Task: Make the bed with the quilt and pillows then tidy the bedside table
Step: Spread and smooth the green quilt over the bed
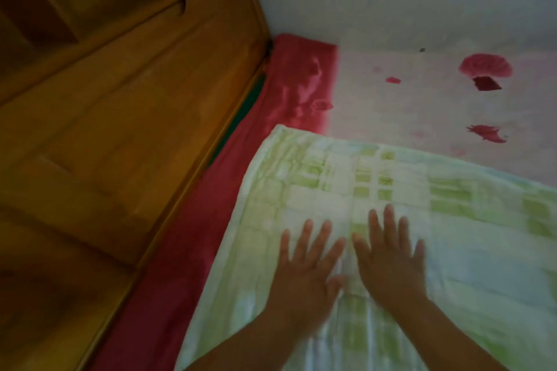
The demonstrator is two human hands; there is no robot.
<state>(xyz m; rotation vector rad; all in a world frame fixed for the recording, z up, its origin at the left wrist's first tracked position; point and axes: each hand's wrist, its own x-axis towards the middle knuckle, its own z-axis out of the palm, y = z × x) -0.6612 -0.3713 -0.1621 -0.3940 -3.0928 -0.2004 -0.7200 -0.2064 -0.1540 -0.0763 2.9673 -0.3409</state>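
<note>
I am smoothing the quilt (376,205), the spreading step of making the bed: my left grip (304,274) and right grip (391,262) press flat on it side by side, fingers straight and spread, holding nothing. The quilt lies on the sheet (422,105), a red strip of which shows bare between the quilt and the wooden panel (135,99). Next, I judge, both palms must sweep outward across the quilt to flatten creases, and then pillows, none in view, go on the sheet beyond the quilt's top edge.
</note>
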